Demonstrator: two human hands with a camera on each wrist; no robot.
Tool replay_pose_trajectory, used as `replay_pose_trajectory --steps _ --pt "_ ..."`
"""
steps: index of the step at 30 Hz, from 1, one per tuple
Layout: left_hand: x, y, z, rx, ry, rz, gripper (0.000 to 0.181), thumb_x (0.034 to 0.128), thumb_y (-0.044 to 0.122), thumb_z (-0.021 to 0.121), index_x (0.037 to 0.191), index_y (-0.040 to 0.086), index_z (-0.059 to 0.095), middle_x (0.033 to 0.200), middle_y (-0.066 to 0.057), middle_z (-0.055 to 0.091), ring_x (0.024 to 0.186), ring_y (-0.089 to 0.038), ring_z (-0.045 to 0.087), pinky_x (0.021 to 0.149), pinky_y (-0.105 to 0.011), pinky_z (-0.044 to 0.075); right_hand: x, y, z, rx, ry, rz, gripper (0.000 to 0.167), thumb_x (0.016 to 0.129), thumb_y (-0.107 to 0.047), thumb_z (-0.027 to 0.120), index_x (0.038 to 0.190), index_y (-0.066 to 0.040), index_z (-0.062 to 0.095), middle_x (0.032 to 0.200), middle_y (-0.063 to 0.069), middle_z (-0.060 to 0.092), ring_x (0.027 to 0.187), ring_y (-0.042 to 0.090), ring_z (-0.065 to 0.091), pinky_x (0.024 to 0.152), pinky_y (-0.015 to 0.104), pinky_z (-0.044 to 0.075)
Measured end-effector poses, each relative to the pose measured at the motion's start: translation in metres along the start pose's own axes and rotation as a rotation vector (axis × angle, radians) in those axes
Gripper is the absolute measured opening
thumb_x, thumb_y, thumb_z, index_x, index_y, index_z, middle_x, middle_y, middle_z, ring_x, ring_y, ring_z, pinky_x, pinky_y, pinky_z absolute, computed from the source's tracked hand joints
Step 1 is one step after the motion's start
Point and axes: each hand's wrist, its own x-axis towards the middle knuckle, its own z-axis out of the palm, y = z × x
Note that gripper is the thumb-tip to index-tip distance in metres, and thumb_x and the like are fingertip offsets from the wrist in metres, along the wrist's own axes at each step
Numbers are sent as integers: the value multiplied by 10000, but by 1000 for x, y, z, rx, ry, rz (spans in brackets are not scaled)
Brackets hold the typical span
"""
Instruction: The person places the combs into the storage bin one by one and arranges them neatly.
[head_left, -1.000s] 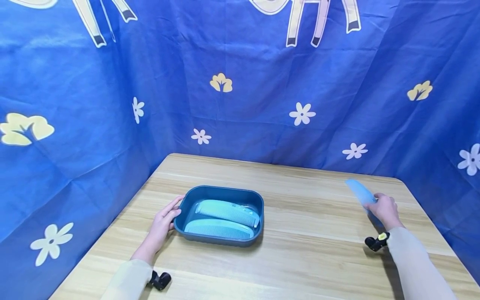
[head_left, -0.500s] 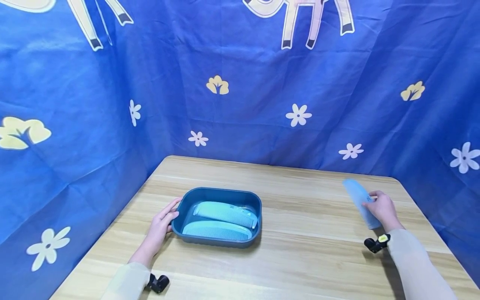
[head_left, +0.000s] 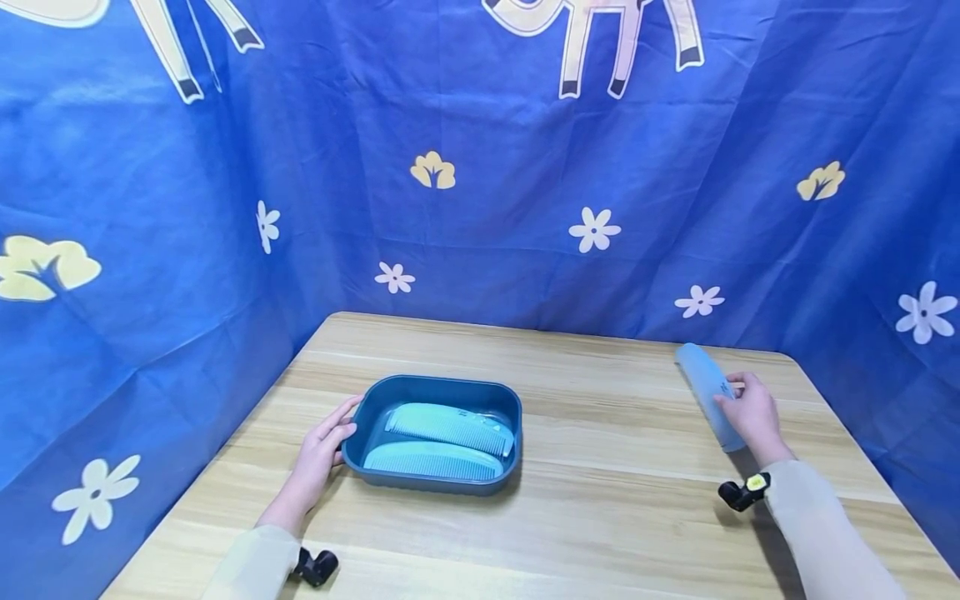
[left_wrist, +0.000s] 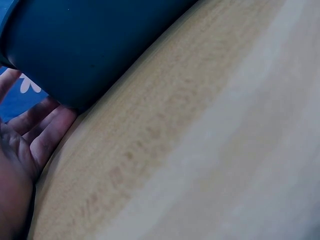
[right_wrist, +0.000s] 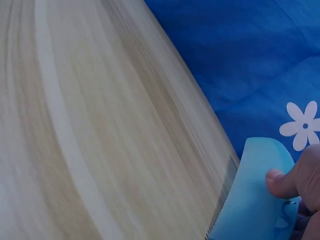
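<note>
A light blue comb (head_left: 708, 396) is pinched in my right hand (head_left: 756, 417) near the table's far right corner. My right thumb (right_wrist: 282, 185) presses its face in the right wrist view; the other fingers are mostly hidden behind it. The comb's teeth face the tabletop. At left, a dark teal plastic box (head_left: 435, 482) holds two more light blue combs, a rear comb (head_left: 450, 425) and a front comb (head_left: 431, 461). My left hand (head_left: 315, 458) rests against the box's left end. In the left wrist view, fairly straight fingers (left_wrist: 52, 135) touch its outer wall low down.
The wood-grain table (head_left: 600, 500) carries the box. A blue patterned cloth (head_left: 510, 183) hangs behind and along both sides, close to the table edges. Black wrist cameras sit on the left wrist (head_left: 317, 568) and right wrist (head_left: 741, 493).
My right hand has shifted slightly up and left with the comb, which has turned to show more of its face and printed mark. The left hand and box keep their place.
</note>
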Motion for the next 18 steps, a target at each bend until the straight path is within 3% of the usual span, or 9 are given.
replay_pose_trajectory --steps 11,18 --pt "-1 2 1 -8 -8 -5 448 985 205 448 1424 133 388 1242 -233 423 905 -138 593 686 -312 541 -8 -16 11 96 35 35 410 867 -91 623 1217 58 469 1058 283 542 935 391 542 746 470 456" --pt "-1 4 2 -11 -11 -8 454 989 209 444 1431 130 376 1238 -224 411 903 -125 589 691 -307 540 -10 -25 17 136 39 43 422 872 -117 629 1230 45 473 1048 235 534 913 337 550 683 324 458"
